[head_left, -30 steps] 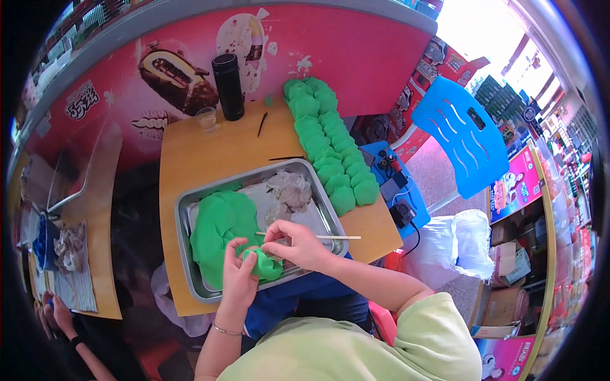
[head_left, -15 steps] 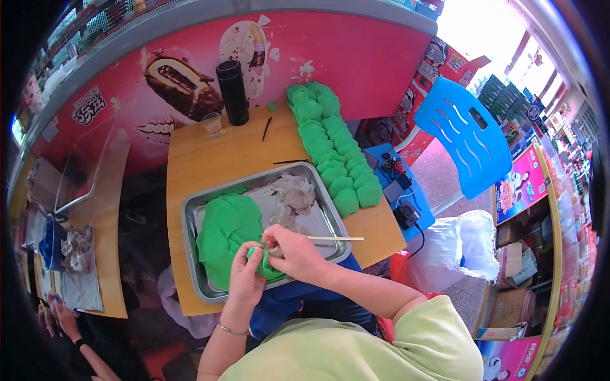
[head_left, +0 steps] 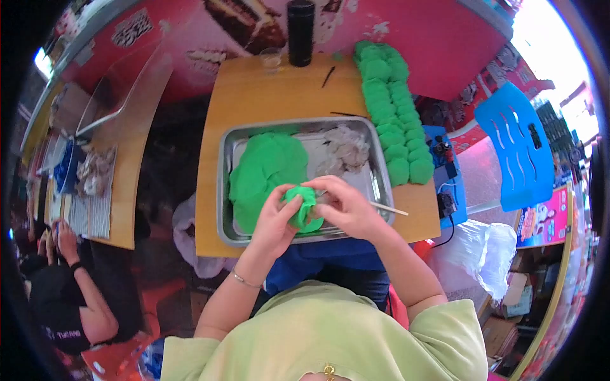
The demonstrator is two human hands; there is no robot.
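Observation:
Over the near edge of a metal tray (head_left: 223, 184), both my hands work on a small, soft green piece (head_left: 300, 206). My left hand (head_left: 274, 222) pinches it between thumb and fingers. My right hand (head_left: 348, 208) is closed around a thin white stick (head_left: 391, 209), whose end sticks out to the right; a greyish bit shows at its fingertips. Inside the tray lie a large smooth green mass (head_left: 270, 168) on the left and a crumpled greyish-beige heap (head_left: 346, 151) on the right.
Rows of puffy green lumps (head_left: 393, 117) line the table's right side. A black bottle (head_left: 300, 32), a clear cup (head_left: 271, 58) and a dark pen-like stick (head_left: 328, 76) stand or lie at the back. A blue chair (head_left: 515, 146) is right; another person's hand (head_left: 65, 241) is far left.
My view has shifted, so the table sits higher and further right in it. The green piece now shows larger and rounder between my hands, which are still together over the tray.

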